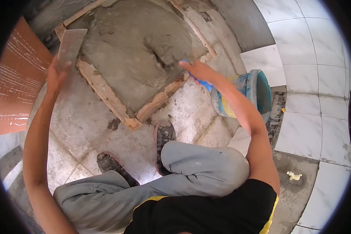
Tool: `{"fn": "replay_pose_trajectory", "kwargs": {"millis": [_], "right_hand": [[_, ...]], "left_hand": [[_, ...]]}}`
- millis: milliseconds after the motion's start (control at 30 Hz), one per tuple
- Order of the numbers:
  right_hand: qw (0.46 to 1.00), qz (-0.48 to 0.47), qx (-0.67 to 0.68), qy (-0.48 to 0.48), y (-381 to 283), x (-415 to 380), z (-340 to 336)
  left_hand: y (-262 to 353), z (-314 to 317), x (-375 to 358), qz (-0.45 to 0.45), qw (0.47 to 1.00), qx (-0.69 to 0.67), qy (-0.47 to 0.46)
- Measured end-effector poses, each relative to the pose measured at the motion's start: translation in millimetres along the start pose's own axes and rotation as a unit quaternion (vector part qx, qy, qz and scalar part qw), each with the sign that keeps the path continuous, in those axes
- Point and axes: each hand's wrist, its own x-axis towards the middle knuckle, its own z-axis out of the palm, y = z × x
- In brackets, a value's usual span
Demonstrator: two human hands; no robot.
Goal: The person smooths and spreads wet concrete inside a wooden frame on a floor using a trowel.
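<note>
Wet grey mortar fills a frame of rough wooden boards on the floor. At the frame's left corner my left hand grips a flat, pale rectangular board, held upright over the edge. My right hand is closed around a blue handle at the frame's right corner; the far end of that tool is hard to make out against the mortar. A dark furrow runs through the mortar just left of my right hand.
A blue bucket lies tilted beside my right forearm. White wall tiles line the right side, with a pale pipe fitting below. An orange-brown panel stands at the left. My shoes rest on the floor tiles.
</note>
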Motion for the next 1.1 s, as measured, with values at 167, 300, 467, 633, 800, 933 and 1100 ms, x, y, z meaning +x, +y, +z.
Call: {"fn": "replay_pose_trajectory", "kwargs": {"millis": [167,300,467,633,800,933,1100], "right_hand": [[0.999,-0.011,0.009,-0.045,27,1,33],[0.899,-0.21,-0.321,0.212,38,53,37],[0.878,-0.198,-0.373,0.225,16,47,-3],[0.873,-0.226,-0.395,0.174,11,-6,-62],[0.866,-0.319,-0.37,0.105,21,-8,-42],[0.845,-0.324,-0.426,0.0,22,7,-24],[0.845,-0.301,-0.443,0.002,54,37,-41]], "left_hand": [[-5,2,1,-0.003,1.0,0.029,0.009],[-2,2,1,0.019,0.999,-0.032,0.006],[-7,0,1,0.011,1.0,0.003,-0.004],[-16,0,2,0.012,0.998,0.064,0.012],[-20,4,3,0.01,1.0,-0.026,0.015],[-27,2,6,0.007,1.0,-0.003,-0.003],[-24,0,6,-0.037,0.999,-0.012,-0.006]]}}
